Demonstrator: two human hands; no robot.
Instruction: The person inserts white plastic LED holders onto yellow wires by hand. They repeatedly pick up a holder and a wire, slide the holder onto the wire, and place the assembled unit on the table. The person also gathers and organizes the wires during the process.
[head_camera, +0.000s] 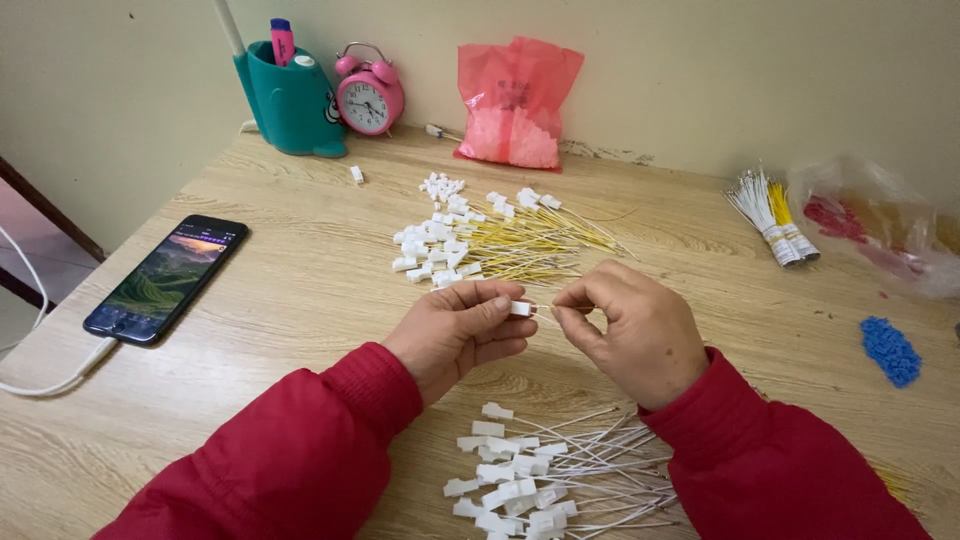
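I see a small white connector (520, 308) pinched in my left hand (462, 328), thumb and forefinger closed on it, held just above the desk (300, 270) at centre. My right hand (632, 330) is closed too, fingertips gripping a thin wire (545, 308) that runs to the connector; the hands are nearly touching.

Just below the hands, near desk edge: pile of white-wire connectors (545, 475). Just beyond the hands: bigger pile w/ yellow wires (490, 240), plus loose white connectors at its far side.

Further out, right: bundled white and yellow wires (772, 215), clear bag (880, 225) w/ red bits, small blue heap (890, 350). Back wall: pink bag (515, 100), pink alarm clock (370, 95), teal pen holder (290, 95). Left: phone (168, 278), screen lit, white cable (60, 380) plugged in.
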